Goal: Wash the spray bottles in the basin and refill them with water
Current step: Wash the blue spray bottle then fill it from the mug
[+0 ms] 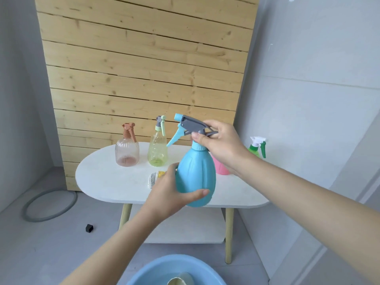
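Around the blue spray bottle [195, 177], which we hold upright in front of the near edge of the white table [107, 182], four others stand on the tabletop. A ribbed brown bottle [127, 153] stands at ten o'clock from it and a yellow-green bottle [157, 151] at eleven. A pink bottle [221, 168] sits just behind it at three, mostly hidden by our right wrist, and a green bottle [257, 148] stands at two near the table's far right end. A small speckled object [155, 178] lies at nine, half hidden behind our left hand [170, 194], whose fingers and thumb wrap the blue bottle's belly. Our right hand [218, 142] grasps the neck under the grey trigger head, thumb on the collar.

The blue basin [156, 270] sits at six, cut by the frame's bottom edge. Open floor lies at eight, holding a grey hose ring [49, 204] and a small black block [89, 228].

The table is oval on pale wooden legs. The held bottle is opaque, matte and lightly fluted. A knotty wooden slat panel [144, 68] stands behind.
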